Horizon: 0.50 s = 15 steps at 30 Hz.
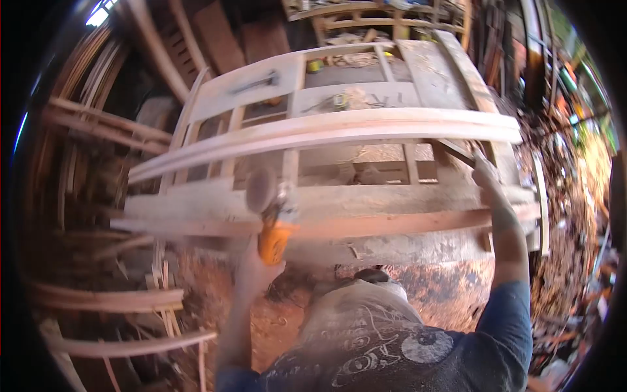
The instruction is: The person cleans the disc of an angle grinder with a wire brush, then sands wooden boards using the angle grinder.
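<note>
My left hand [257, 266] is wrapped around the orange body of an angle grinder [276, 240]. Its round disc [261, 189] points up and away from me, blurred, over the near edge of the wooden workbench [366, 199]. Farther right, my right hand [484, 171] is closed around the near end of a narrow flat strip [456, 151], whose kind I cannot make out. That strip slants under or against a long pale wooden beam [326, 129] lying across the bench. Nearer to me, a reddish plank edge [392, 223] runs along the bench front.
On the far bench boards lie a hammer-like tool [256, 83] and a yellow tape measure [340, 100]. Timber [111, 299] stands and lies at the left. Wood scraps [558, 261] cover the ground at the right. A shelf [385, 19] stands behind. The bench top has open gaps between its boards.
</note>
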Tool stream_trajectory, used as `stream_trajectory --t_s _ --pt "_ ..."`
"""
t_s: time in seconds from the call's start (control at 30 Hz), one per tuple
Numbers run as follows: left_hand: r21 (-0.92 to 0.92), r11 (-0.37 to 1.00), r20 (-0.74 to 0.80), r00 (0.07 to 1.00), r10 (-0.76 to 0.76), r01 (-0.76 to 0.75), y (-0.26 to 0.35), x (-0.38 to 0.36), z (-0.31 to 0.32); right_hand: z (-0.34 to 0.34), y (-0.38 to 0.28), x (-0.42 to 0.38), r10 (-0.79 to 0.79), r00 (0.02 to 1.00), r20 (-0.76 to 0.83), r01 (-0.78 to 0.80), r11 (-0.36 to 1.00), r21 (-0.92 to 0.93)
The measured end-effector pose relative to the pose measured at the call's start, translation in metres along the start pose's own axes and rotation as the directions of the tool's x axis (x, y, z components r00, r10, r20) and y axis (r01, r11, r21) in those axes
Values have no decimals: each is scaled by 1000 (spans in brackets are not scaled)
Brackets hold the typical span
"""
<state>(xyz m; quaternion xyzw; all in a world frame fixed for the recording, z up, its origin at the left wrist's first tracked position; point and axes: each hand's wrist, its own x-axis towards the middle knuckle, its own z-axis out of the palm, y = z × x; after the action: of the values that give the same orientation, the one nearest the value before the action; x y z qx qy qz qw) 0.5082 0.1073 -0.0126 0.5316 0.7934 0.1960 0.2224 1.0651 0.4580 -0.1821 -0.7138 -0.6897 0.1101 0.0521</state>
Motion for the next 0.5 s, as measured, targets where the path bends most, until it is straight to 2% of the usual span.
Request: stream_trajectory --t_s 0.07,0.17,0.27,0.37,0.47,0.5 --pt "68 998 24 1000 -17 15 9 8 -6 6 12 9 -47 997 -58 38 989 -140" --pt "145 989 87 996 20 -33 14 25 -14 -43 -36 -45 -194 979 -66 201 972 120" --pt "200 972 126 987 96 -120 11 37 -17 -123 -126 -114 -163 981 103 122 937 327" --pt "287 931 175 968 180 -225 -4 44 -14 -180 -201 -177 -229 971 66 190 913 361" --pt "329 899 227 948 222 -289 -14 48 -10 -198 -250 -219 -417 904 -96 422 834 356" --pt "336 893 241 944 227 -301 -15 48 -10 -205 -267 -232 -463 881 -99 468 820 329"
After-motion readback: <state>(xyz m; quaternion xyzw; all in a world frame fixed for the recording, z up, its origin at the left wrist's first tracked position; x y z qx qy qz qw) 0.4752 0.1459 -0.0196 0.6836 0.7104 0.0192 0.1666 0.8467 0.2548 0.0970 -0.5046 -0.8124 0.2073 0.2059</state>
